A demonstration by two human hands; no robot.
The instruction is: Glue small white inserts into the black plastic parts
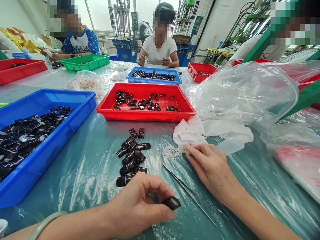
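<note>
Left hand (140,206): low in the view, curled, thumb and fingertips pinched shut on one small black piece (171,202), held just above the table (87,173)
Held piece: glossy, rounded, at the fingertips, near the lower end of the tweezers and well apart from the trays
Right hand (211,168): palm down on the table, fingers stretched out and close together, gripping nothing that shows; the tips reach the white bits (171,151)
White bits: a small scatter of tiny scraps on the plastic sheet, between the black pile and the white cloth (188,131)
Tweezers (190,195): thin, metal, lying loose on the table between the two hands, touched by neither
Black pile (131,156): a loose heap of the same black pieces, just beyond the left hand, in front of the red tray (147,115)
Red tray: holds a thin spread of black pieces
Blue tray (50,146): to the left, well filled with black pieces
Clear bag (245,93): large, crumpled, right of the red tray
Across the table: other people sit at a second blue tray (153,80) and a green tray (85,65)
</note>
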